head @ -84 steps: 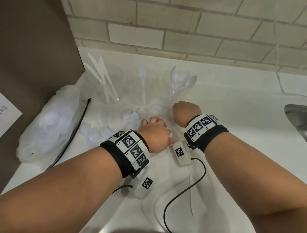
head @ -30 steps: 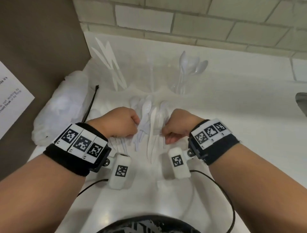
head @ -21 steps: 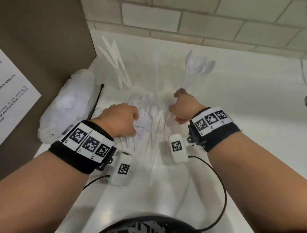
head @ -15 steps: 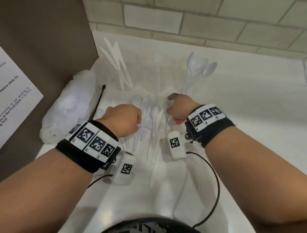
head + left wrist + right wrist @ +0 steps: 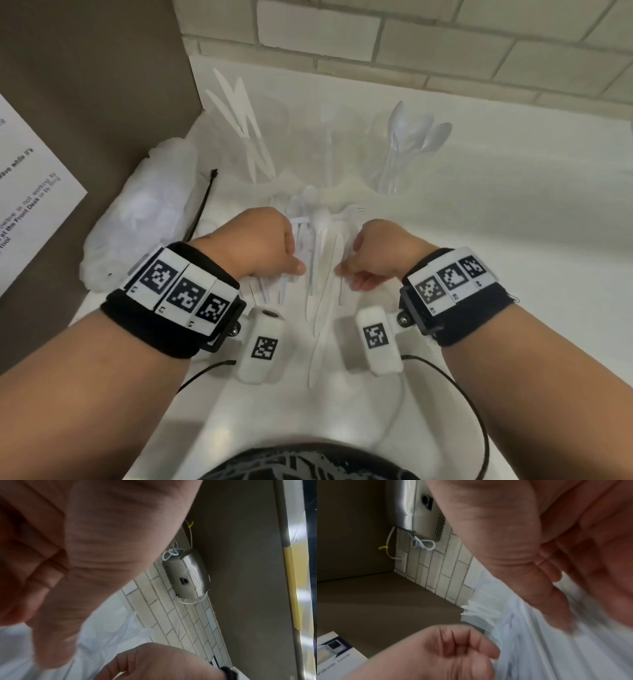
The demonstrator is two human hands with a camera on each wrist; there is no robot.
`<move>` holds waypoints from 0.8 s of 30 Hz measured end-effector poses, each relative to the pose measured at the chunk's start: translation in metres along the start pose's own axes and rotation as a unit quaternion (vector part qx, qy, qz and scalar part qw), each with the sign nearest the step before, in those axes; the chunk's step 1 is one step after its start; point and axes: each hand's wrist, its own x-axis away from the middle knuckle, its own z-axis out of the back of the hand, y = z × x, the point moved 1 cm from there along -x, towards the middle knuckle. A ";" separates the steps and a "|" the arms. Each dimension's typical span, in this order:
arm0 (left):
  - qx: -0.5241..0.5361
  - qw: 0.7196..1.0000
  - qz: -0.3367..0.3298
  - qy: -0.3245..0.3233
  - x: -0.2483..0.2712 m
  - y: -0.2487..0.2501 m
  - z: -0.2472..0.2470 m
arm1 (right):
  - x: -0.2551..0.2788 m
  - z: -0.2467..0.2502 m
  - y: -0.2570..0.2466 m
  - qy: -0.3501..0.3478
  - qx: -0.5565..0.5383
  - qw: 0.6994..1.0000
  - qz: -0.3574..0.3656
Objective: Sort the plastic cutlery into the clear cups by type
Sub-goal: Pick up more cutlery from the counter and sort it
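**Both hands in the loose cutlery**

The left hand (image 5: 262, 245) and right hand (image 5: 378, 255), fingers curled, dig into the pile of white cutlery (image 5: 322, 246) on the counter (image 5: 513, 240); whether either grips a piece, I cannot tell. Beyond stand clear cups: knives (image 5: 239, 120), one fork (image 5: 327, 137), spoons (image 5: 411, 133).

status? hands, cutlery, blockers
Left hand and right hand both curled in loose cutlery pile, grips unclear. Knives and spoons cupped. Plastic bag leftward, clear of hands.

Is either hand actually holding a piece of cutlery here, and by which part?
Cannot be told. Left hand and right hand are curled at the loose cutlery pile, but their fingers are hidden or blurred.
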 end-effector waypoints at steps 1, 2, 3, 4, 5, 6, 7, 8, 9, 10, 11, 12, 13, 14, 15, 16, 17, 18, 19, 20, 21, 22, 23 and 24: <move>0.028 0.999 0.001 0.015 -0.001 0.001 0.000 | -0.001 -0.002 0.001 -0.003 -0.011 1.000 0.009; 0.050 0.998 0.002 0.041 -0.004 0.001 0.001 | -0.001 -0.003 0.001 -0.002 -0.018 1.000 0.011; 0.068 0.995 0.004 0.072 -0.008 -0.001 0.003 | -0.002 -0.004 0.002 0.006 -0.024 1.000 0.010; 0.080 0.992 0.005 0.093 -0.013 -0.004 0.003 | -0.003 -0.003 0.003 0.017 -0.029 0.999 0.002; 0.073 0.993 0.005 0.096 -0.017 -0.007 0.004 | -0.003 -0.003 0.004 0.024 -0.034 0.999 -0.005; 0.046 0.995 0.006 0.086 -0.021 -0.007 0.003 | -0.003 -0.003 0.004 0.020 -0.034 0.999 -0.014; 0.011 0.997 0.004 0.075 -0.026 -0.007 0.001 | -0.002 -0.005 0.003 0.009 -0.029 0.999 -0.019; -0.019 0.997 -0.001 0.073 -0.030 -0.005 -0.002 | -0.002 -0.007 0.002 -0.002 -0.018 1.000 -0.022; -0.042 0.996 -0.005 0.078 -0.034 -0.002 -0.005 | -0.003 -0.010 0.001 -0.008 -0.008 1.000 -0.021; -0.057 0.994 -0.007 0.088 -0.038 0.001 -0.007 | -0.004 -0.012 0.000 -0.010 -0.001 1.000 -0.021; -0.067 0.993 -0.002 0.100 -0.040 0.004 -0.009 | -0.005 -0.014 -0.001 -0.009 0.005 1.000 -0.020; -0.075 0.991 0.004 0.111 -0.042 0.006 -0.010 | -0.007 -0.017 -0.002 -0.008 0.010 1.000 -0.022; -0.082 0.989 0.006 0.122 -0.044 0.008 -0.010 | -0.009 -0.019 -0.002 -0.006 0.014 1.000 -0.024; -0.086 0.988 0.005 0.132 -0.045 0.010 -0.010 | -0.010 -0.020 -0.002 -0.004 0.015 1.000 -0.027; -0.084 0.986 0.004 0.142 -0.045 0.011 -0.010 | -0.012 -0.021 -0.002 -0.003 0.014 0.999 -0.029; -0.080 0.985 0.003 0.151 -0.045 0.011 -0.008 | -0.012 -0.021 -0.002 -0.003 0.014 1.000 -0.028; -0.076 0.984 0.002 0.161 -0.043 0.012 -0.005 | -0.013 -0.021 -0.001 -0.004 0.014 1.000 -0.026; -0.073 0.983 0.002 0.170 -0.040 0.011 -0.001 | -0.013 -0.020 -0.001 -0.006 0.013 1.000 -0.025; -0.071 0.981 0.004 0.179 -0.035 0.009 0.003 | -0.012 -0.020 -0.001 -0.009 0.012 1.000 -0.025; -0.067 0.980 0.008 0.189 -0.028 0.006 0.008 | -0.011 -0.019 0.000 -0.012 0.011 1.000 -0.024; -0.056 0.978 0.014 0.200 -0.020 0.002 0.012 | -0.011 -0.018 0.001 -0.014 0.010 1.000 -0.023; -0.044 0.978 0.019 0.205 -0.011 -0.002 0.014 | -0.010 -0.018 0.001 -0.016 0.008 1.000 -0.021; -0.035 0.980 0.022 0.197 -0.001 -0.004 0.015 | -0.009 -0.017 0.001 -0.018 0.006 1.000 -0.019; -0.036 0.985 0.022 0.167 0.008 -0.005 0.014 | -0.009 -0.017 0.001 -0.019 0.003 1.000 -0.016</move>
